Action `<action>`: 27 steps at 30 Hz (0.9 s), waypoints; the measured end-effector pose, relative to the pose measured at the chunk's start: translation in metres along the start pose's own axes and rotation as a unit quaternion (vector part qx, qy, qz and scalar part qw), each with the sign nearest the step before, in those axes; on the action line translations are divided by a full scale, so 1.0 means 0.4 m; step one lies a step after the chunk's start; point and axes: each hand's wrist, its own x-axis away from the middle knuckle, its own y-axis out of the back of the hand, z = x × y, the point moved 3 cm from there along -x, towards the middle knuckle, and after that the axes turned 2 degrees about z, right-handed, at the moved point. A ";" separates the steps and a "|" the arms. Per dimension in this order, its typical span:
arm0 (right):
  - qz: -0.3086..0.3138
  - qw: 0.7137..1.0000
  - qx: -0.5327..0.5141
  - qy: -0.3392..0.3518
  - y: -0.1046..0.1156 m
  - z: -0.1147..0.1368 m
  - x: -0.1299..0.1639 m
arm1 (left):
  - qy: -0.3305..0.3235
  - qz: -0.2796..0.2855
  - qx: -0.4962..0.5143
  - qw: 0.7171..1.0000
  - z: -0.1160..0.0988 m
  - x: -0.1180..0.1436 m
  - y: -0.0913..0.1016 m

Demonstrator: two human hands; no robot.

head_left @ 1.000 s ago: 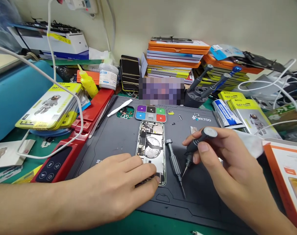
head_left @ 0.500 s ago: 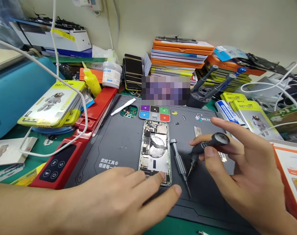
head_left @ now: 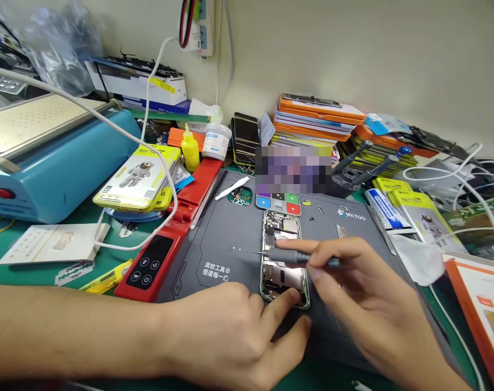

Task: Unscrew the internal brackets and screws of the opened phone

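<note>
An opened smartphone [head_left: 282,277] lies on the grey work mat [head_left: 214,228] with its inner boards and flat cables exposed. The index fingertip of my left hand [head_left: 234,331] rests on its lower right end; the thumb is apart, below the phone's edge. My right hand [head_left: 361,288] grips a grey precision screwdriver [head_left: 290,256] between thumb and fingers. It is held nearly level across the phone, its thin bit pointing left past the frame. The hand and tool hide part of the phone's middle and right side.
Left stand a red device with touch buttons [head_left: 149,263], battery boxes [head_left: 137,176] and a blue machine [head_left: 68,168]. A colored tray [head_left: 278,204], white pry tool [head_left: 232,188] and small loose parts lie beyond the phone. A screwdriver holder [head_left: 347,179] stands behind; a white cable crosses the left side.
My right hand has moved left over the phone, and the screwdriver has turned from pointing down to pointing left. My left finger stays on the phone. The view has shifted left.
</note>
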 end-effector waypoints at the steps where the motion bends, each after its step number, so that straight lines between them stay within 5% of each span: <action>1: 0.013 1.000 0.002 0.003 -0.012 0.001 -0.007 | 0.007 -0.005 0.015 1.000 0.003 0.001 -0.003; 16: 0.012 0.990 -0.129 -0.054 -0.028 -0.025 -0.051 | 0.075 -0.066 0.078 0.992 0.007 -0.008 -0.017; 21: 0.050 0.993 -0.092 -0.051 -0.038 -0.042 -0.045 | 0.071 -0.066 0.052 0.994 0.003 -0.010 -0.014; 27: -0.026 0.988 -0.143 -0.059 -0.004 -0.030 -0.037 | 0.073 -0.060 0.058 0.994 0.014 -0.008 -0.005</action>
